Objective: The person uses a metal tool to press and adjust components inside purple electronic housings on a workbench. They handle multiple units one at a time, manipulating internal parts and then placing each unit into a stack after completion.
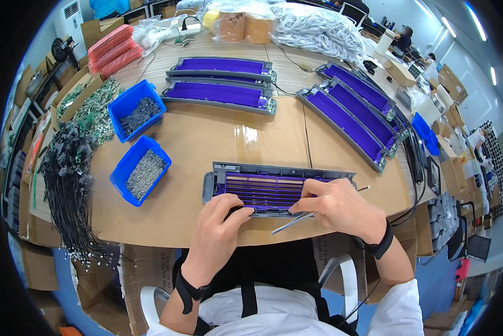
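Observation:
A long grey plastic housing (285, 168) lies on the cardboard in front of me, with a purple slatted grille (257, 190) in its middle. My left hand (215, 224) has its fingers bent and closed on the grille's near edge, toward the left end. My right hand (338, 207) pinches at the same near edge further right; its fingertips partly cover that spot. A thin silver rod-like tool (290, 223) is tucked in the right hand, one end sticking out toward me and the other beyond the hand. Its kind is unclear.
Two blue bins, one of small screws (146, 173), one of dark grey parts (140, 115), stand left. Beside them are black cables (66, 173) and circuit boards (100, 106). Purple-and-grey housings lie at the back (218, 94) and right (346, 120). White cable bundles (318, 33) are piled behind.

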The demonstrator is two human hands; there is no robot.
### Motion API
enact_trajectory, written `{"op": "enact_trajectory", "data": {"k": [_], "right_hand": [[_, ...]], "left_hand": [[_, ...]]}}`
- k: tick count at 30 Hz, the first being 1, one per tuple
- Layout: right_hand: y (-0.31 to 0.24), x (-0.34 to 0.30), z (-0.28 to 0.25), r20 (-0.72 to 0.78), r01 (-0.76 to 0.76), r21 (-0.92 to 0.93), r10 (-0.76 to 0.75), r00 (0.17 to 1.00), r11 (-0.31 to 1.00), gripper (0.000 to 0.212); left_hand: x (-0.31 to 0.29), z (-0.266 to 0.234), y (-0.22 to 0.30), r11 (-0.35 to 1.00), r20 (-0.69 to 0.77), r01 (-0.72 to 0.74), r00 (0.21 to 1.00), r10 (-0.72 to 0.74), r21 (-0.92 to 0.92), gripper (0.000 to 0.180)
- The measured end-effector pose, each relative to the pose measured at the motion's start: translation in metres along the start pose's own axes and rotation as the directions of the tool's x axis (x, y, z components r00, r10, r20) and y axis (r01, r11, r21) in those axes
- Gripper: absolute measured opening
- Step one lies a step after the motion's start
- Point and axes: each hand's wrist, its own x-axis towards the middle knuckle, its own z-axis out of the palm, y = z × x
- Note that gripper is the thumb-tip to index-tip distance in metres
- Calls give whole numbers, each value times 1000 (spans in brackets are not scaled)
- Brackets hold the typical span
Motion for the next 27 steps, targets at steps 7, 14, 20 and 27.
{"op": "enact_trajectory", "data": {"k": [7, 14, 20, 27], "right_hand": [[-5, 3, 17, -74, 12, -90, -19, 997, 996, 23], [1, -11, 17, -129, 23, -52, -30, 991, 998, 25], [11, -18, 7, -104, -30, 11, 31, 994, 999, 45], [11, -26, 2, -144, -21, -42, 14, 989, 999, 36]], "left_hand": [[12, 15, 31, 998, -59, -35, 998, 31, -58, 24], [10, 35, 30, 993, -118, 9, 993, -23, -116, 19], [12, 35, 30, 998, -92, 30, 995, -35, -52, 16], [13, 34, 26, 998, -74, 40, 996, -44, -56, 17]]}}
